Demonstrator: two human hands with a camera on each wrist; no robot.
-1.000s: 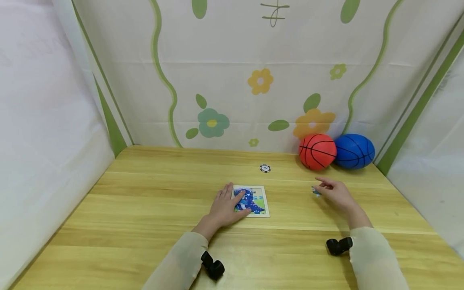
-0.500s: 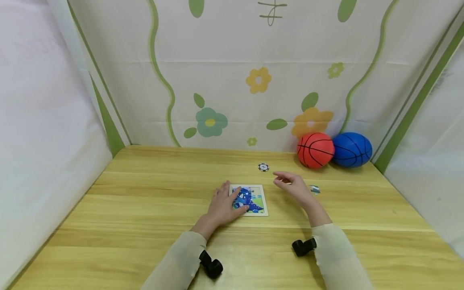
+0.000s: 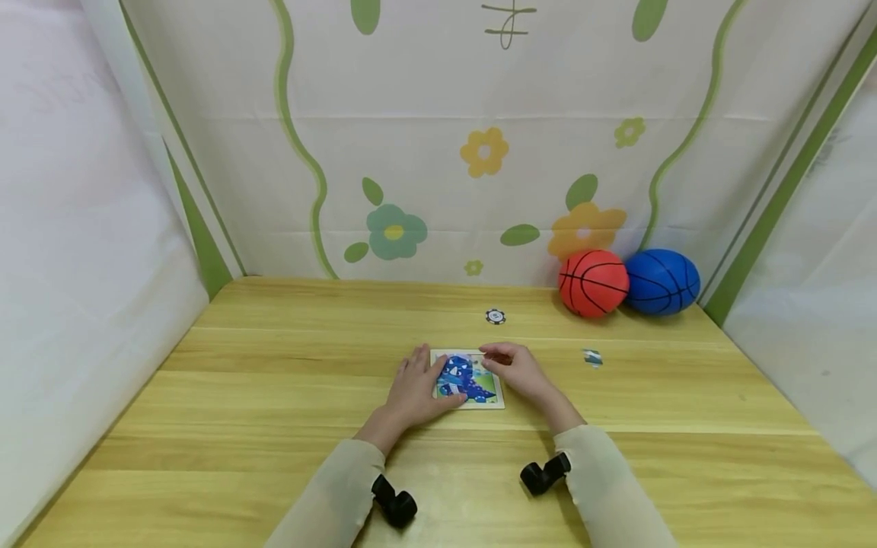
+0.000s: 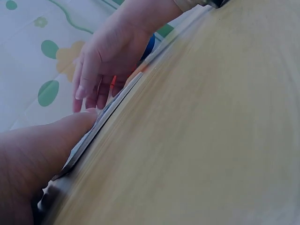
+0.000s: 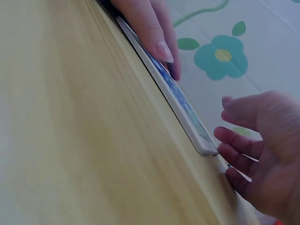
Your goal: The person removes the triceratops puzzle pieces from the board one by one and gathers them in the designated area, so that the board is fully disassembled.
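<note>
A jigsaw puzzle [image 3: 483, 391] of a blue dinosaur lies flat in its pale frame [image 3: 500, 399] on the wooden table. My left hand [image 3: 413, 393] rests on its left side, fingers spread and thumb across the lower picture. Close to the upper right corner is my right hand [image 3: 524, 373], its fingers loosely bent. In the right wrist view nothing shows between the fingers of that right hand [image 5: 276, 145], which sit just off the board's edge [image 5: 190, 122]. A loose puzzle piece [image 3: 592, 358] lies on the table to the right.
A black-and-white round chip [image 3: 495, 317] lies behind the puzzle. At the back right, a red ball [image 3: 593, 283] and a blue ball [image 3: 662, 281] stand against the flower-printed cloth wall [image 3: 425, 152]. Cloth walls also bound both sides.
My right hand has moved left from beside the loose piece to the puzzle's upper right corner, leaving that piece on the table. The left hand stays on the puzzle.
</note>
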